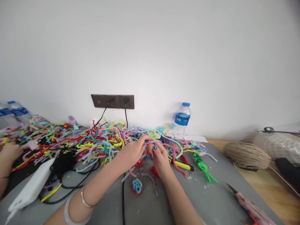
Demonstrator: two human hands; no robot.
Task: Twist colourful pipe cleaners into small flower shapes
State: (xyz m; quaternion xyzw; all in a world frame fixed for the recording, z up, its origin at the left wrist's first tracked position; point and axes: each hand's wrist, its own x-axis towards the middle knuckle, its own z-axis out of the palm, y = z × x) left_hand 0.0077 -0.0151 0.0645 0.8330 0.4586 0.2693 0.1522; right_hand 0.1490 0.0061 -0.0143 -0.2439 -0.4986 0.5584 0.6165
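Note:
My left hand (138,150) and my right hand (159,156) meet over the grey table, fingers closed in a pinch. Between them runs a light purple pipe cleaner (153,142), gripped by both. How its ends lie behind my fingers is hidden. Just below my hands lie a blue-and-red pipe-cleaner flower (137,186), a loose purple pipe cleaner (152,182) and a red piece (154,171) partly covered by my right hand. To the right of that hand rests a yellow-and-black utility knife (182,164).
A tangled heap of coloured pipe cleaners (100,145) spreads behind. A water bottle (182,118) stands by the wall. At right are green twisted pipe cleaners (202,167), scissors (246,203) and twine (247,155). A white power strip (32,184) and another person's hand (11,153) are at left.

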